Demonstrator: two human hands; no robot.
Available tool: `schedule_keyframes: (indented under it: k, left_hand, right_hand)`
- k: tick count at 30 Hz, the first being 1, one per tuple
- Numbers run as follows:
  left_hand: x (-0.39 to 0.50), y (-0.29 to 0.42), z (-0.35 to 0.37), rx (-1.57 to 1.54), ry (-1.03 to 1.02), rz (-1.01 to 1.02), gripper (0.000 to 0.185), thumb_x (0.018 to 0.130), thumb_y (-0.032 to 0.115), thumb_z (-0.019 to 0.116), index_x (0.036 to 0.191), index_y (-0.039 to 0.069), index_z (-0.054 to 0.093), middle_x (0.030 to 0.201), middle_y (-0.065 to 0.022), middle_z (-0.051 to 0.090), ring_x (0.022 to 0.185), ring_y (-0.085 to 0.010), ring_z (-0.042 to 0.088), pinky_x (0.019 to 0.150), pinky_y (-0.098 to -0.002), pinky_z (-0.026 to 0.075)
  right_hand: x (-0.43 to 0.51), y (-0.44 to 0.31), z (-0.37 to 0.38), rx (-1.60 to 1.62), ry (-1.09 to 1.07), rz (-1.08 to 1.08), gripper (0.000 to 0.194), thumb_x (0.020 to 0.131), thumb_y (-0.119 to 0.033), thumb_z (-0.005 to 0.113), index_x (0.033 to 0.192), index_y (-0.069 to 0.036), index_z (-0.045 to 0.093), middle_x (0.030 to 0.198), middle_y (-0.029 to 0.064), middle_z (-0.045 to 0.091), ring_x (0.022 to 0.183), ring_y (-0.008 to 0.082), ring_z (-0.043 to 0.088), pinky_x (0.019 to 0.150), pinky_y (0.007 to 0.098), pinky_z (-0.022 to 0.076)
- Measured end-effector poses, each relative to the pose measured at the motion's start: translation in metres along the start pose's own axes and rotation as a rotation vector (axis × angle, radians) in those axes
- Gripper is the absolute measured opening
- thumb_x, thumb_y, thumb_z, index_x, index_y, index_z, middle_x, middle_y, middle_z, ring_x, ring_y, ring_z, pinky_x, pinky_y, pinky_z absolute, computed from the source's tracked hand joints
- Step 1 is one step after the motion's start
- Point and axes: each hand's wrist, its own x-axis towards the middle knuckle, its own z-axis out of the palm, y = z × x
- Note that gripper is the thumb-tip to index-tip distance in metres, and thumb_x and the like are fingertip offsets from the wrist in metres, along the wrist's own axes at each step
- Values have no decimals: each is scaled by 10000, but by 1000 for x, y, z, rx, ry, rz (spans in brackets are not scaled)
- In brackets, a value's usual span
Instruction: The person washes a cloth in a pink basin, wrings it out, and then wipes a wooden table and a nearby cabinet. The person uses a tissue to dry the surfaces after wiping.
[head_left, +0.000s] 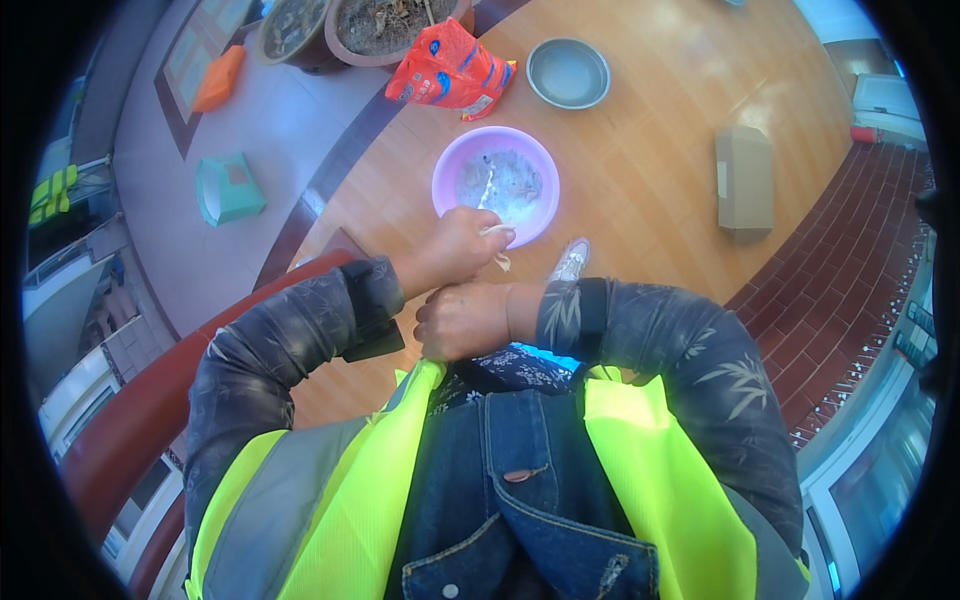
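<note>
My left hand (471, 241) is closed over the near rim of a pink plastic basin (444, 176). An off-white limp strip (501, 260), perhaps cloth, shows between the fingers and hangs below them. Cloudy grey water (517, 174) with a pale streak and dark bits fills the basin. Just below, my right hand (469, 322) is curled beside my left wrist. A corner of the yellow hi-vis vest (424, 375) meets its underside; whether the fingers grip it is hidden.
Beyond the basin stand a red plastic bag (457, 71), a metal bowl of liquid (568, 73) and a plant pot (360, 45). A cardboard box (744, 180) is at right. A green container (229, 189) and orange object (219, 79) are left, past a red rail (172, 386).
</note>
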Motion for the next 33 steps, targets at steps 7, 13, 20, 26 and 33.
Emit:
schedule_keyframes:
  k: [7,13,20,26,33]
  left_hand:
    - [6,-22,-16,-243,202,-66,286,879,271,617,843,-11,642,606,-88,562,559,-143,584,500,-296,466]
    - [3,-42,-28,-896,380,-112,257,910,258,609,1001,18,596,795,-62,580,600,-143,562,542,-290,477]
    - [-22,-51,15,-1321,76,-22,308,927,201,579,1169,29,500,1031,-82,586,938,-190,602,821,-354,508]
    - [-28,-35,10,-808,318,169,227,877,94,628,1083,27,560,1003,-47,627,870,-165,631,771,-300,521]
    - [-28,11,-17,487,608,959,292,649,16,722,925,82,654,802,-102,603,714,-281,616,606,-336,504]
  right_hand:
    - [-21,12,2,79,196,16,92,706,-152,655,744,-89,599,808,58,594,830,264,602,707,377,499]
    - [-37,8,-5,541,919,739,189,771,-111,714,914,-67,599,923,63,593,877,218,587,797,316,473]
    - [-45,21,-3,715,1169,851,104,822,-110,697,866,-40,633,877,38,622,833,117,571,769,268,467]
    - [-63,20,-21,1014,1098,785,430,974,-396,487,878,-4,637,963,105,631,901,182,599,844,331,484]
    - [-69,20,-7,1569,1399,1072,463,951,-454,495,1085,-15,546,1174,227,583,1019,338,618,848,464,531]
